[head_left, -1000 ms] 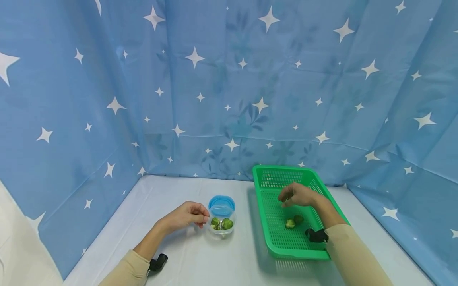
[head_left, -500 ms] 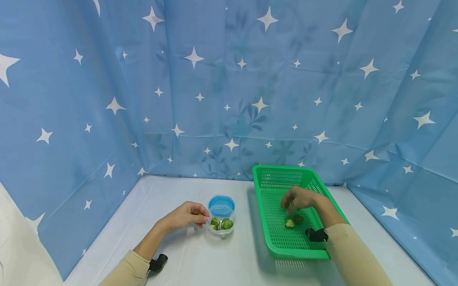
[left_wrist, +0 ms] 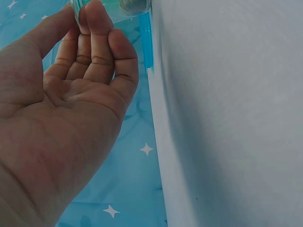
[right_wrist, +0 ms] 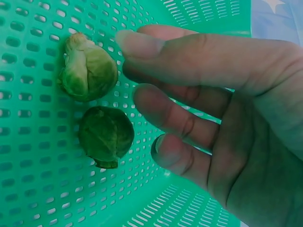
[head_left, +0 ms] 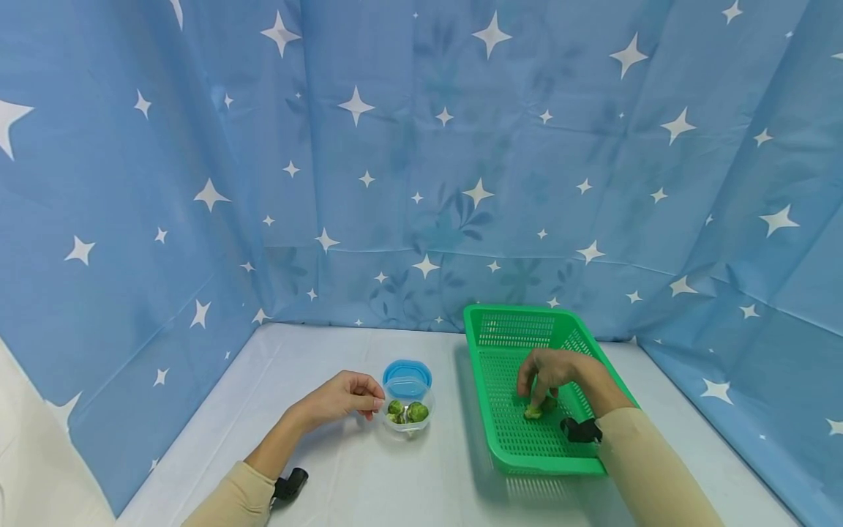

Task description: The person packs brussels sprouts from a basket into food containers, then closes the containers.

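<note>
My left hand [head_left: 347,395] pinches the near-left rim of a small clear plastic container [head_left: 399,427] between thumb and fingertips. Several Brussels sprouts [head_left: 418,412] lie inside it. My right hand [head_left: 556,368] reaches down into a green mesh basket [head_left: 486,410], its fingers loosely bent with nothing between them. Two more sprouts sit on the basket floor: a pale one [right_wrist: 90,71] with its stem end showing, and a darker one [right_wrist: 107,135] beside it. In the right wrist view, thumb and fingertips hover just short of both; in the head view the hand partly covers them.
Behind the clear container lies its blue lid [head_left: 408,371]. The white-covered table [head_left: 316,468] ends at a blue curtain [head_left: 421,183] with white stars, which closes in the back and both sides. High basket walls surround my right hand.
My right hand has lowered within the basket and come nearer, from above and behind the two sprouts to right over them. My left hand stays at the container rim.
</note>
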Motion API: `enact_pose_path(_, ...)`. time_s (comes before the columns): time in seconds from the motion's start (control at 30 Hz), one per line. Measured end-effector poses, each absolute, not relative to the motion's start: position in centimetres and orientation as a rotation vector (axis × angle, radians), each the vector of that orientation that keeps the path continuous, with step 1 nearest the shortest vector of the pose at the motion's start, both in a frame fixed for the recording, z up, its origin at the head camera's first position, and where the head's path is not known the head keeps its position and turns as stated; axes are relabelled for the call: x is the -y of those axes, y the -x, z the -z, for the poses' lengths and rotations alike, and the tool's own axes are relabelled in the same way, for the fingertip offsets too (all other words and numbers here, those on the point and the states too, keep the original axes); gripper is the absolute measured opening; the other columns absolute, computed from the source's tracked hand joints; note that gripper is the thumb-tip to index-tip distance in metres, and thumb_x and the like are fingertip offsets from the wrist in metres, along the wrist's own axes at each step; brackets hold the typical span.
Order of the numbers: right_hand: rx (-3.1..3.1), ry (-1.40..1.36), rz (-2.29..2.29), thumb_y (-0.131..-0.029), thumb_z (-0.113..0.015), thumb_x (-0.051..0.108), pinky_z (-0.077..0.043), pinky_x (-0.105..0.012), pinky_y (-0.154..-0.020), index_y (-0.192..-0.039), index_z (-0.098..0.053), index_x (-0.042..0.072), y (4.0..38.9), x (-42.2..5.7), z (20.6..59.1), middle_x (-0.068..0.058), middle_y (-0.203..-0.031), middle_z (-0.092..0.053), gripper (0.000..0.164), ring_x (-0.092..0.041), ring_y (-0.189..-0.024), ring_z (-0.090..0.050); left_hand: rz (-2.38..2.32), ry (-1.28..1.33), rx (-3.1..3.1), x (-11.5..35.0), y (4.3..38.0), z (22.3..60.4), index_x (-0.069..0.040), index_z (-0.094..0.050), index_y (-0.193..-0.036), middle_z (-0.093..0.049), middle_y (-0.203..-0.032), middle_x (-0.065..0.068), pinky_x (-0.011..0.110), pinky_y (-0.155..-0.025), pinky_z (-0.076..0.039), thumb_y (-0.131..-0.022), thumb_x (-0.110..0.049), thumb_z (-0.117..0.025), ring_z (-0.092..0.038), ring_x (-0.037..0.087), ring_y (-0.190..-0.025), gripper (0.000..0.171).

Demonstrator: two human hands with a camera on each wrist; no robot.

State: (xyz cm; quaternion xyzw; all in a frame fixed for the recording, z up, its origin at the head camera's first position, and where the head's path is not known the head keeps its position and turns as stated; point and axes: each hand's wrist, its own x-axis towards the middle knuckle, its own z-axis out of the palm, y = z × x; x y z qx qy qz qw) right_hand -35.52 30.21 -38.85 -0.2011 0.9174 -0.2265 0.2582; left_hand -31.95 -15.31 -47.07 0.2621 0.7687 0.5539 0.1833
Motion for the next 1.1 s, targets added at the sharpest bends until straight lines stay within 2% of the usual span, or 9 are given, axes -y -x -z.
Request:
enact_pose_path(0.3,-2.477,0.526,0.507,-0.081,-0.090,0.008,-0.057,-0.040,-0.064,-0.099,-0.081,0.010,35.59,-29.69,38.93,0.000,-0.100,-0.076,0.021,-0.015,-0.082,-0.067,-1.563,-0.724,-2.172,15.33,31.67,46.50,0.007,-0.068,-0.116,-0.069,-0.099,0.024,0.046,-0.082,-0.058,-0.102,-0.019,-0.069,-0.068,0.022,-0.084,0.030)
enact_pose_path(0.57,-2.470,0.534,0.431,-0.081,-0.090,0.011,-0.060,-0.041,-0.080,-0.094,-0.080,0.012,35.79,-29.44,39.07,0.002,-0.095,-0.075,0.016,-0.016,-0.086,-0.067,-1.560,-0.733,-2.166,15.46,31.94,46.62,0.008,-0.068,-0.116,-0.070,-0.097,0.018,0.044,-0.081,-0.058,-0.102,-0.021,-0.069,-0.068,0.021,-0.084,0.032)
enact_pose_path(0.9,-2.432,0.539,0.504,-0.084,-0.087,0.008,-0.061,-0.045,-0.078,-0.094,-0.080,0.006,35.73,-29.40,39.18,-0.004,-0.089,-0.078,0.013,-0.017,-0.079,-0.069,-1.565,-0.729,-2.154,15.43,32.02,46.68,0.009,-0.067,-0.116,-0.070,-0.095,0.013,0.044,-0.081,-0.058,-0.102,-0.021,-0.070,-0.068,0.020,-0.083,0.033)
enact_pose_path(1.1,-2.438,0.525,0.508,-0.085,-0.086,0.006,-0.060,-0.040,-0.075,-0.094,-0.080,0.006,35.64,-29.31,39.33,-0.004,-0.089,-0.077,0.011,-0.017,-0.079,-0.069,-1.560,-0.737,-2.161,15.32,31.82,46.79,0.008,-0.067,-0.116,-0.070,-0.095,0.012,0.045,-0.081,-0.058,-0.102,-0.019,-0.069,-0.068,0.020,-0.083,0.031)
